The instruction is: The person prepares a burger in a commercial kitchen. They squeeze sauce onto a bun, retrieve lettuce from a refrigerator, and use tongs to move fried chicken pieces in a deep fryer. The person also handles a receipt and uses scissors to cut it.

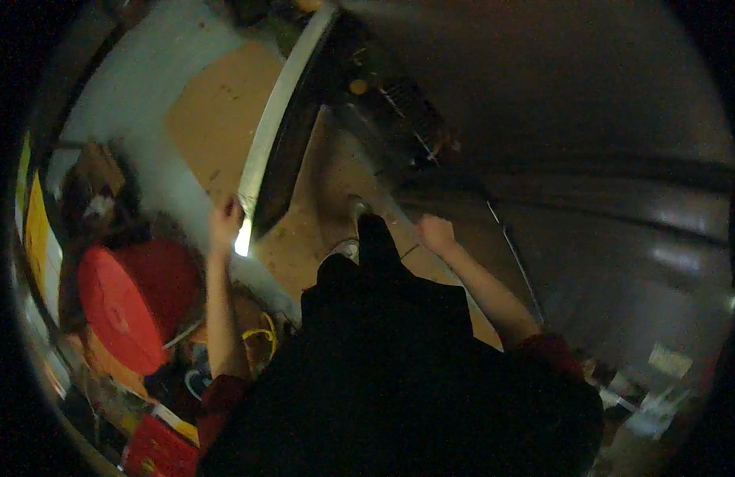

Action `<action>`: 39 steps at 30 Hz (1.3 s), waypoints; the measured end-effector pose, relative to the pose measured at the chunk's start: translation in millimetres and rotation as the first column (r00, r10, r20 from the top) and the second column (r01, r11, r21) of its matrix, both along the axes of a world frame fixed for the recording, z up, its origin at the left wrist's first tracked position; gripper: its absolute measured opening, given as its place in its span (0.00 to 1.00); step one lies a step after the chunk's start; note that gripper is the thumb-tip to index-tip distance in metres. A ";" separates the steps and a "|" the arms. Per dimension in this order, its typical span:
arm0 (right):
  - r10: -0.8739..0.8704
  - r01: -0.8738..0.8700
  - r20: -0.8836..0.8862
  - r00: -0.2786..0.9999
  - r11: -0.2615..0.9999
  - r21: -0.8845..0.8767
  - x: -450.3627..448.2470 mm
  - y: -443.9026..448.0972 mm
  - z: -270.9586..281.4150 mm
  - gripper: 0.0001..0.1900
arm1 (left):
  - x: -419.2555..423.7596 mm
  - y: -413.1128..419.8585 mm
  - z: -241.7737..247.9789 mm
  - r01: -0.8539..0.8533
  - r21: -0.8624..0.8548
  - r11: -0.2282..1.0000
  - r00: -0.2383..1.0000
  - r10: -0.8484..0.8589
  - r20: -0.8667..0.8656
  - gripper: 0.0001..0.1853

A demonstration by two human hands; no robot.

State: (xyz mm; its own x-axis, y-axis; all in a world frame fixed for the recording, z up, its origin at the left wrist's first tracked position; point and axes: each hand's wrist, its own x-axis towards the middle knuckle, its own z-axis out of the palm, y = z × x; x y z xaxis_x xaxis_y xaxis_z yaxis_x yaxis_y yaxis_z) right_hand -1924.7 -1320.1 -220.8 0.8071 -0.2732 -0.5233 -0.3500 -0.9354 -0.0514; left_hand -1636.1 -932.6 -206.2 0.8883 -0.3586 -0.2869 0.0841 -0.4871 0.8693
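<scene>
My left hand (225,217), fingers curled, is beside the lower end of a long pale strip (275,113). Whether it grips or only overlaps the strip cannot be told. The strip runs up and away, with a dark side face (290,161) along its right; its near tip shines bright. On the right, my right hand (437,234) makes a fist with nothing visible in it. Below that fist, a light line (480,316) crosses the brown floor (331,179). My shoes (343,247) show between the hands, one ahead of the other. The picture is dim and blurred.
A large red spool-like drum (120,310) lies at my left, near a yellow cord (269,337) and a red box (161,447). A tan sheet or patch (224,113) shows beyond the strip. Dark, indistinct objects (397,113) are ahead; a dark glossy surface (629,256) spans the right.
</scene>
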 end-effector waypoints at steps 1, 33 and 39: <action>-0.028 0.028 0.022 0.999 0.999 0.017 29.9 -6.4 -12.7 0.13 | 24.8 12.8 3.6 -0.086 -0.087 0.992 0.995 0.082 -0.054 0.10; 0.167 0.318 0.609 0.776 0.729 -0.606 430.1 -332.1 -212.2 0.23 | 71.6 -12.5 83.7 -0.046 0.312 0.949 0.976 -0.024 0.218 0.04; -0.387 0.433 0.851 0.356 0.875 0.216 412.9 -304.8 -170.9 0.21 | 73.8 -9.5 83.8 -0.025 0.336 0.942 0.963 -0.068 0.261 0.05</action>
